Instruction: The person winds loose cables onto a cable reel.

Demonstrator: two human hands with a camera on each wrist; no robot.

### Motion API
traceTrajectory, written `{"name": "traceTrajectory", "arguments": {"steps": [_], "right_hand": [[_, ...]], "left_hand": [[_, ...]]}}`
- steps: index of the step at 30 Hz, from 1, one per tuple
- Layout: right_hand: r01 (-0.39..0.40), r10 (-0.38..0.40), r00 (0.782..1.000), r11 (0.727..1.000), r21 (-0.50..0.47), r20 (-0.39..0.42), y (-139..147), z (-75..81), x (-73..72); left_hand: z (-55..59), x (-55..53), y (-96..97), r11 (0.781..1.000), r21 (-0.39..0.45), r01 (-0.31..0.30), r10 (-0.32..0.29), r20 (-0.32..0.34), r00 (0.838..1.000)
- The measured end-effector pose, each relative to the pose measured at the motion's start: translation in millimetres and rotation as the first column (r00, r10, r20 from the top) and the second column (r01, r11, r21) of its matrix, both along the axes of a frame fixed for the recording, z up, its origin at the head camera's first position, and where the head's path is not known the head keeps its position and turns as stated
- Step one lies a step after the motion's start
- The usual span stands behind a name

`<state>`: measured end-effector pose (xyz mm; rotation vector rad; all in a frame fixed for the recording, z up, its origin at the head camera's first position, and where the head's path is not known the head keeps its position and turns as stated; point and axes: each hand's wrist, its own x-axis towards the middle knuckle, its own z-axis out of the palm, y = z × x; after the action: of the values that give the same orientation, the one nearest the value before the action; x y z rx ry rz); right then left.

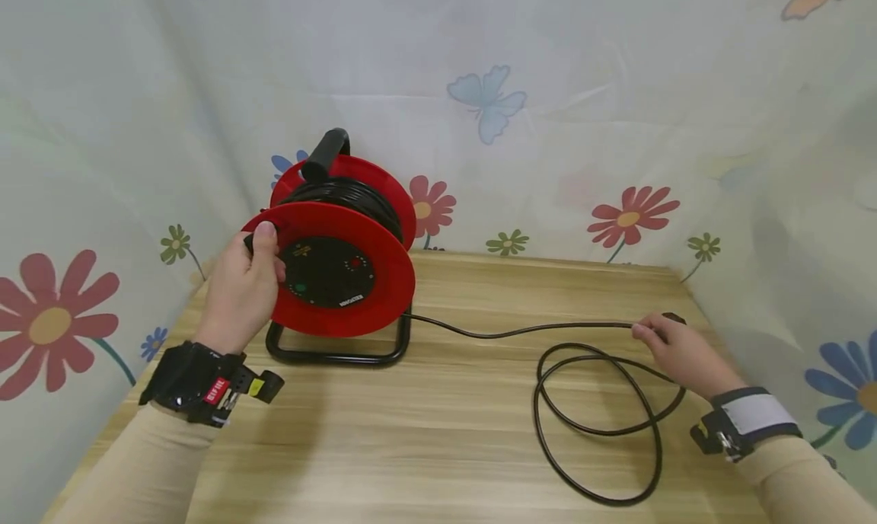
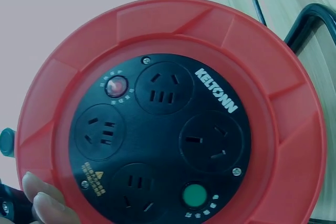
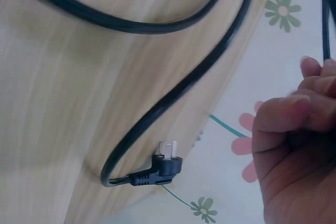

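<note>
At the near left of the cable reel (image 1: 329,276), a left sleeve (image 1: 137,463) leads to a wrist device (image 1: 195,383) and the left hand (image 1: 240,292). This hand has its fingers curled round one black knob (image 1: 250,242) at the left edge of the reel's front, thumb uppermost.

The reel stands directly to the right of the left hand and well to the left of the right hand. It has two red discs with black cable wound between them, one black handle (image 1: 325,157) on top and one black tube stand (image 1: 336,359) underneath, resting on the desk (image 1: 452,448). The front disc bears one round black panel (image 2: 157,145) with four sockets (image 2: 164,87), one red button (image 2: 116,86), one green button (image 2: 195,195) and white KELTONN lettering.

From the reel's lower right, one length of black cable (image 1: 589,324) runs off to the right hand (image 1: 685,356), which pinches it well to the right of the reel. Nearer the person than that run, also right of the reel, slack cable lies on the desk in two crossing loops (image 1: 659,455). One plug (image 3: 165,167), its metal prongs showing, is at the desk's edge on the reel's far right. A second wrist device (image 1: 747,421) sits on the right wrist.

Behind the reel hangs a pale cloth (image 1: 582,44) printed with flowers and one blue butterfly (image 1: 488,101).
</note>
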<state>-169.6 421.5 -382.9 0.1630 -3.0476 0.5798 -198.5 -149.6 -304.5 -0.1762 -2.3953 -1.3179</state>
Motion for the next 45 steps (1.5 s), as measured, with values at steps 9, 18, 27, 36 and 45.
{"name": "traceTrajectory", "arguments": {"steps": [9,18,27,36,45], "right_hand": [[0.009,-0.009,1.000,1.000,-0.006,0.014,-5,-8.1,-2.9],[0.006,-0.006,0.999,1.000,-0.006,0.031,-12,-15.9,-8.1],[0.010,-0.009,0.999,0.999,-0.036,0.038,-22,-18.4,-9.3],[-0.002,0.002,1.000,1.000,-0.020,0.017,-24,-21.4,-9.9],[0.008,-0.008,1.000,1.000,-0.004,0.023,-29,-20.2,-11.6]], "left_hand": [[6.6,2.3,-0.1,0.997,-0.075,0.009,-0.005,0.052,0.999],[16.2,2.7,5.5,0.993,-0.115,-0.004,0.019,0.129,0.991],[18.2,3.6,12.9,0.986,-0.164,0.008,0.014,0.134,0.991],[20.4,3.4,18.6,0.983,-0.181,-0.001,0.023,0.118,0.993],[20.7,3.9,21.1,0.979,-0.201,0.003,0.020,0.114,0.993]]}}
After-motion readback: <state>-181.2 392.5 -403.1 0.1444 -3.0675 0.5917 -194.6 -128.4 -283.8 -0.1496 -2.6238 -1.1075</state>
